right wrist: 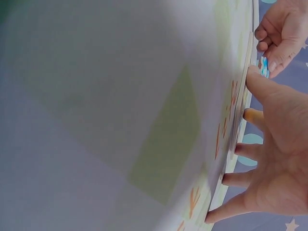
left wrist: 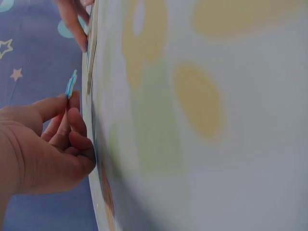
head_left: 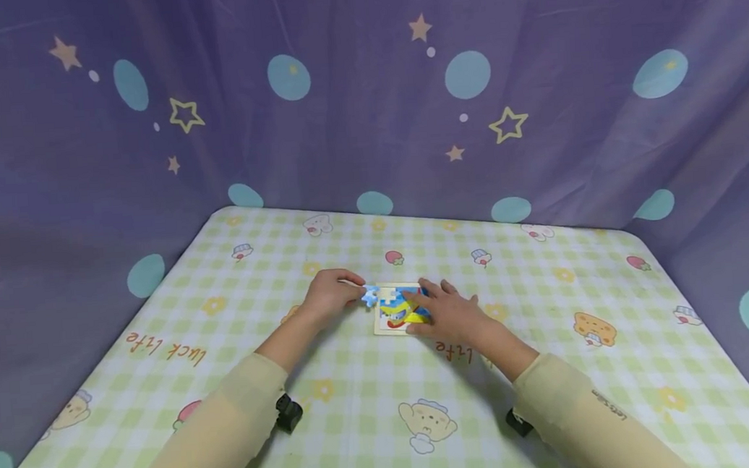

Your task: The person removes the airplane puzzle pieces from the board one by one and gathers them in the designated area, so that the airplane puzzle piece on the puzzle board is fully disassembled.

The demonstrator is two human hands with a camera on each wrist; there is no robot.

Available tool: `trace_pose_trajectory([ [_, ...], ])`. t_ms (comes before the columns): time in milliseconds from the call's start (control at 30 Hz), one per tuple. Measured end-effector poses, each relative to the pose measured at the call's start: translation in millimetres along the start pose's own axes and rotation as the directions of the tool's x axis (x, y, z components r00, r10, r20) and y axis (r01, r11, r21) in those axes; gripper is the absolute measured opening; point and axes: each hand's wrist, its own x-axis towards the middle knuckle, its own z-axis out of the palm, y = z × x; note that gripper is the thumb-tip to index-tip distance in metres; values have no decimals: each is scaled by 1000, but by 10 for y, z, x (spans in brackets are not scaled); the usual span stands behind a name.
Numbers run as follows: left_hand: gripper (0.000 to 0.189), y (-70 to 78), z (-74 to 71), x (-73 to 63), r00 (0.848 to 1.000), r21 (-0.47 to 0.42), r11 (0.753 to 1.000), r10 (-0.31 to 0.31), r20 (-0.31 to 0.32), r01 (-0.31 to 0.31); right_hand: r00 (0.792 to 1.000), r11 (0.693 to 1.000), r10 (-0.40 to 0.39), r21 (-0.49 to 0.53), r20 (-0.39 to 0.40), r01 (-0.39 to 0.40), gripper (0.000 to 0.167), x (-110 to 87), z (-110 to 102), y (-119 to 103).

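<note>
Wooden tray (head_left: 391, 333) holds puzzle pieces (head_left: 393, 312), blue piece (head_left: 370, 295) pinched beside it

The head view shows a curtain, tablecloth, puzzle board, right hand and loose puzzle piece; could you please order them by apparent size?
1. Purple curtain
2. Checked tablecloth
3. Right hand and puzzle board: too alike to rank, the hand partly covering the board
4. Loose puzzle piece, pinched by the left hand
</note>
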Motion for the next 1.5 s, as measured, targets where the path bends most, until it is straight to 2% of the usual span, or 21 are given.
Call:
trace_pose_trajectory([
  [167,16,-53,-92,0,999,-19,999,-44,-14,44,1000,1000,-14,10,-6,14,72,-24,-7,18],
  [467,19,-167,-277,0,994,-37,994,-101,31,102,1000,1000,-22,12,4,22,74,-27,0,28],
  [767,22,-301,-524,-27,998,-4,998,-61,12,61,1000,1000,-26,9,4,26,75,-22,14,42],
  [1067,23,-372,-694,-50,997,-9,997,-77,-16,77,999,999,-40,12,-3,40,75,-29,13,51],
  [1333,23,-414,-790,-60,993,23,994,-103,-57,104,999,999,-36,12,2,36,75,-40,-9,43],
  [1500,25,-459,-858,-67,993,45,993,-103,-59,106,999,999,-37,14,2,37,75,-35,-5,41],
])
